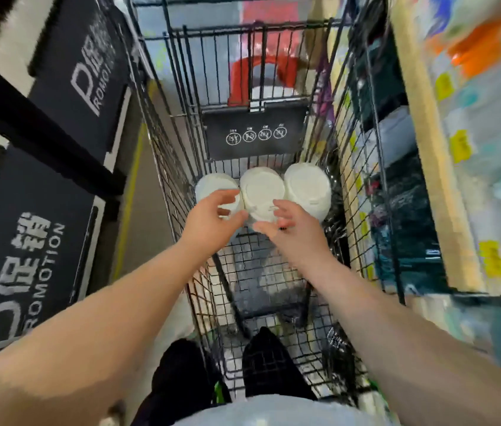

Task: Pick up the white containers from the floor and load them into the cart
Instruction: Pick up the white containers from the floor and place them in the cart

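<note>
Three white containers stand in a row at the far end of the cart [363,179], viewed from my own head looking down. On my far left, black promotion signs [27,241] line the aisle beside the cart's wire wall. Moving right, the left container [212,187] sits against that left wall, partly covered by my left hand [212,215]. Its fingers [227,195] are spread wide and hold nothing, hovering over the seam between the left and the middle container [261,192]. The middle one touches both neighbours. My right hand [294,226] comes next, fingers [281,207] loosely open and empty, at the near rim of the middle container; whether they touch it I cannot tell. The right container [307,186] tilts against the right wire wall. Beyond the cart on the right stands a blurred shelf of goods [473,118].

By my judgement, this load is set down and both hands are letting go. The risk is that the containers shift or topple: they lean and crowd each other, so a brushing finger as I pull back could knock one over, or a nudge of the cart could slide them.

The back row is full from wall to wall. The wire floor [261,272] nearer me lies bare, leaving open room for more containers, and my arms have a clear path up and back between the side walls.
</note>
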Demonstrator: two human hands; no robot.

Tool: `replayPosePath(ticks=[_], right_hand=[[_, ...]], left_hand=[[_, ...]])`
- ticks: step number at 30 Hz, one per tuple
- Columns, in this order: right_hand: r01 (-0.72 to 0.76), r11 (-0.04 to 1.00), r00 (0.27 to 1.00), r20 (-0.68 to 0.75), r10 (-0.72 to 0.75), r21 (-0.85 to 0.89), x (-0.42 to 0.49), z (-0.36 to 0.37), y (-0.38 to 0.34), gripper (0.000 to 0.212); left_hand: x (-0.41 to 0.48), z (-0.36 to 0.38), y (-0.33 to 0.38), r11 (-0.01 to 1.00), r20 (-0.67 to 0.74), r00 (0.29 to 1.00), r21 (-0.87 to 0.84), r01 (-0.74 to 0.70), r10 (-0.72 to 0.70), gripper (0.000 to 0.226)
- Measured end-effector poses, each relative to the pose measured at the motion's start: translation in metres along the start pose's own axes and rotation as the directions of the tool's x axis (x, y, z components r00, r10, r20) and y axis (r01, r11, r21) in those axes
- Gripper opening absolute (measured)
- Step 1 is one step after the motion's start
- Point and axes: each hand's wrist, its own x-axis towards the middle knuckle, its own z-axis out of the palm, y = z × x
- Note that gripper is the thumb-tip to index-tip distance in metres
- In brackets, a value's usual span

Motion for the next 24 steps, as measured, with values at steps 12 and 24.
replayPosePath(ticks=[12,24], right_hand=[[-0.156,0.958,0.732,-0.622,0.277,0.242,-0.196,0.014,0.009,0.052],[-0.119,0.789,0.139,-0.777,0.614,0.603,-0.483,0.107,0.106,0.041]], left_hand=[[-0.067,-0.018,0.048,0.831,0.612,0.678,0.06,-0.553,0.407,0.045],[-0.323,0.086,0.052,0.687,0.916,0.084,-0.231,-0.689,0.392,0.034]])
